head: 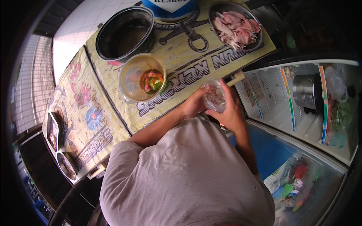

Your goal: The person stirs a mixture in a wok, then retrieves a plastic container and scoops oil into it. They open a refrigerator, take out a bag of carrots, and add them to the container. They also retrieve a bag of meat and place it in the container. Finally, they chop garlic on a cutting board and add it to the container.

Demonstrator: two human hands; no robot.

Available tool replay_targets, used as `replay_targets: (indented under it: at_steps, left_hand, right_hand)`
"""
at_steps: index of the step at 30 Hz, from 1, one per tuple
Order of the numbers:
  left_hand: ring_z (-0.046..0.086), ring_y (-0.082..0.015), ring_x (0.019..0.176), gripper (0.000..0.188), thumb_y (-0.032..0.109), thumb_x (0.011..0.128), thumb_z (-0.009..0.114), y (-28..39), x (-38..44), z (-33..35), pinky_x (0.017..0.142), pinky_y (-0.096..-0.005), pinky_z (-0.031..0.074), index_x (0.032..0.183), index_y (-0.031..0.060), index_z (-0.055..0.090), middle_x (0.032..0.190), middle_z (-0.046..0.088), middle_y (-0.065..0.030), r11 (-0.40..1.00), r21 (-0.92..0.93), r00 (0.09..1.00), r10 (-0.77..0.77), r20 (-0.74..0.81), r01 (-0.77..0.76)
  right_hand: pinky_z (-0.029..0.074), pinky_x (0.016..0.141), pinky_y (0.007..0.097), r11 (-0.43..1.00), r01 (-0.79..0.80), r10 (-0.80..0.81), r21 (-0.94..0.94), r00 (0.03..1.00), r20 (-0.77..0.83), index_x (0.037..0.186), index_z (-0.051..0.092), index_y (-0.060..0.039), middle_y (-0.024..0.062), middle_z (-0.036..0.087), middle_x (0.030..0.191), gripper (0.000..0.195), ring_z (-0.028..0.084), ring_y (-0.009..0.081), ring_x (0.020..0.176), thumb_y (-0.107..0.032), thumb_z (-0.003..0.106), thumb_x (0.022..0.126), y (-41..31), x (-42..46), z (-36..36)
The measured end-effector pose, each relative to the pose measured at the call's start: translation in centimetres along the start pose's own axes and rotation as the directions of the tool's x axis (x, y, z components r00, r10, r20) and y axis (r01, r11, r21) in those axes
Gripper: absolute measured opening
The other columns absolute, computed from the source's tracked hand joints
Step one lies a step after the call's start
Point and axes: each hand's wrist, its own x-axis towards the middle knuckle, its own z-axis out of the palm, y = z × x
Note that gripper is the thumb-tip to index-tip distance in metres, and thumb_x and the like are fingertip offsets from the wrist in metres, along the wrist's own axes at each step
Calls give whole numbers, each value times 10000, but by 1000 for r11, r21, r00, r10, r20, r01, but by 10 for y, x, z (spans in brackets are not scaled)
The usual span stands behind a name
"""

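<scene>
Between both hands I hold a clear plastic bag (214,97) bunched into a round bundle; its pale contents are hard to make out. My left hand (196,102) grips it from the left, thumb on top. On its right side my right hand (230,108) cups it, fingers pointing up and thumb underneath. The bag is at the table's front edge, close to my chest. Left of it stands a translucent plastic tub (123,82), with small reddish and green pieces (152,82) at the bottom.
A dark deep pot (103,42) stands behind the tub, near a blue-and-white container (172,8). Raw poultry pieces (237,26) fill a metal bowl (258,45) at the table's far right. An open refrigerator (271,104) holding a metal pot (305,87) lies to my right. Two trays (58,135) sit far left.
</scene>
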Motion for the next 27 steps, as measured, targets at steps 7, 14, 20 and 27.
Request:
replay_targets:
  at_steps: [7,14,20,27]
  left_hand:
    - [371,-337,1403,744,263,957,581,49,32,200,1126,-480,324,1533,14,180,1514,355,-214,327,665,646,698,309,-672]
    - [482,-369,1285,680,211,908,603,8,81,351,1047,-466,432,1492,16,313,1423,456,-134,-503,180,-332,759,560,-845]
    - [460,-470,1254,838,181,753,747,-11,259,381,1087,-503,360,1445,-55,339,1369,455,-313,-532,475,264,425,866,-701]
    - [576,-385,1181,717,606,754,690,-65,385,445,1052,-497,393,1280,122,629,1278,599,-180,-752,313,649,-194,736,-580]
  right_hand:
    - [512,834,320,995,-22,-44,-92,751,-659,1070,667,7,128,698,976,260,682,222,920,24,641,812,56,-47,-186]
    - [491,937,416,704,-471,-337,-531,436,-834,1193,634,-26,214,632,1201,381,613,359,1119,-209,668,861,147,-91,-407]
    - [356,1114,429,830,-449,113,-329,714,-691,1478,284,-33,293,425,1459,810,413,409,1378,-471,658,909,198,-62,-431]
    - [452,1026,414,895,-347,71,-280,731,-678,1416,334,21,306,582,1269,673,573,395,1220,-68,575,794,199,-65,-470]
